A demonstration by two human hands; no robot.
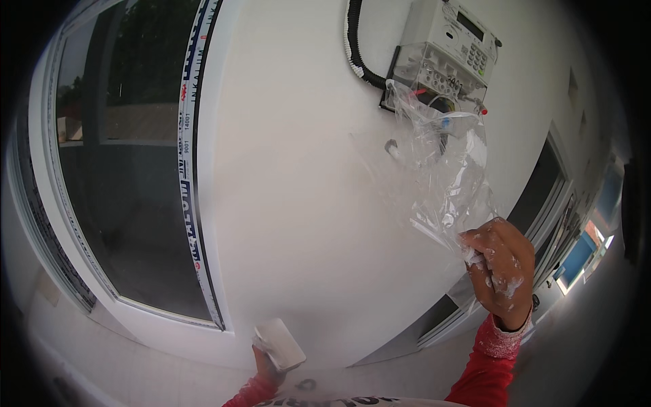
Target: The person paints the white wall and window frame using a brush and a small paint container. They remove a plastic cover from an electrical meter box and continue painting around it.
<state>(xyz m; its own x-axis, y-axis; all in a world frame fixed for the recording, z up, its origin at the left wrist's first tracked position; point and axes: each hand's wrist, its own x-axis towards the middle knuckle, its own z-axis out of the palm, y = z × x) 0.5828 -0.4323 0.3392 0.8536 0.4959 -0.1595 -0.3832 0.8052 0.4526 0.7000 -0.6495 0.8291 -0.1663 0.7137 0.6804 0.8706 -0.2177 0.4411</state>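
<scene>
My right hand, spotted with white paste, grips the lower end of a clear plastic bag. The bag stretches up to the underside of an electricity meter, where colored wires show behind the plastic. Low in the view, my left hand holds a pale block-like tool, coated with white; its exact kind cannot be told. The tool is close to the white wall. Both sleeves are red, and the right cuff is dusted white.
A black corrugated conduit runs to the meter's left side. At the left is a window frame with printed protective tape and dark glass. More windows and a blue door-like panel lie along the wall at the right.
</scene>
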